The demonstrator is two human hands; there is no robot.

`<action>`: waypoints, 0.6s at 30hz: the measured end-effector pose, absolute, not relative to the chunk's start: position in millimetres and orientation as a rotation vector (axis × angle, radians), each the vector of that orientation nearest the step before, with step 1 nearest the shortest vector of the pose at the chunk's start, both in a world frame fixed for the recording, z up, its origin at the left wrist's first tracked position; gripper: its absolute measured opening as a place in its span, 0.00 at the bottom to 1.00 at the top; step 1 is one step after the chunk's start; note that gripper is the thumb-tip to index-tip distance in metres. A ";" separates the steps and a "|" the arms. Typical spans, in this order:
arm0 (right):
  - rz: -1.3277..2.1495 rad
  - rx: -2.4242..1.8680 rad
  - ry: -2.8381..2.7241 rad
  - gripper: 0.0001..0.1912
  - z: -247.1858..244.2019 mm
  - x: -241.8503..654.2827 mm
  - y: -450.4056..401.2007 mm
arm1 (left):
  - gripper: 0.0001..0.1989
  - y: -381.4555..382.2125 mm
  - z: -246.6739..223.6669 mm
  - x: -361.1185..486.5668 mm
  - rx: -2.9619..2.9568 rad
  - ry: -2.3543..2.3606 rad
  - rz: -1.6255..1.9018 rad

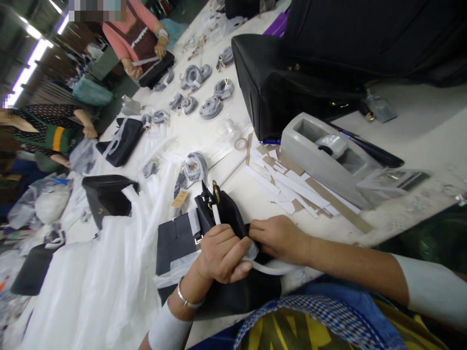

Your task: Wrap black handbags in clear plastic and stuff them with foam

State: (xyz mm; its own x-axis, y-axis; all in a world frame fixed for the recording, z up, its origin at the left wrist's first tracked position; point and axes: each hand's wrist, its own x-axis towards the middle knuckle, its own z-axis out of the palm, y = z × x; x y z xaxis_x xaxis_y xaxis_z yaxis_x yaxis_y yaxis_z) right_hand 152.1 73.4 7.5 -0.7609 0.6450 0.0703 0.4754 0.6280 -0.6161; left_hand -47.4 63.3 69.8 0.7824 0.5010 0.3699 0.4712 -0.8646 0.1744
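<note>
A black handbag (233, 213) lies on the table close to my body, its gold zipper end and dark tab pointing away from me. My left hand (224, 253) is closed around a white-wrapped strap on the bag, with some clear film between the fingers. The pale strap (273, 269) runs out below it to the right. At the bag's right edge, my right hand (279, 238) has its fingers curled onto the black material; the fingertips are partly hidden. A dark flat panel (175, 238) with a buckle lies left of my left hand.
A grey tape dispenser (324, 160) stands right of paper strips (284, 180). Behind it sits a large black bag (266, 82). Wrapped coiled straps (195, 167) dot the table. White wrapping sheets (98, 277) cover the left side. Two co-workers handle items across the table.
</note>
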 end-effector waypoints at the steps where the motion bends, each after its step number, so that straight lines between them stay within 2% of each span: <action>1: 0.822 -0.915 -2.563 0.06 7.9 152.9 74.3 | 0.21 62.7 72.8 -48.7 2.897 0.812 0.624; 6: 0.803 -1.033 -2.436 0.06 6.7 161.6 78.0 | 0.16 63.3 81.2 -50.9 2.881 0.941 0.586; 10: 0.786 -1.068 -2.443 0.06 3.6 165.7 76.5 | 0.15 68.5 82.3 -41.4 2.866 1.032 0.338; 18: 0.866 -0.929 -2.379 0.10 -0.7 169.6 77.1 | 0.25 85.4 103.3 -58.3 2.825 0.825 0.023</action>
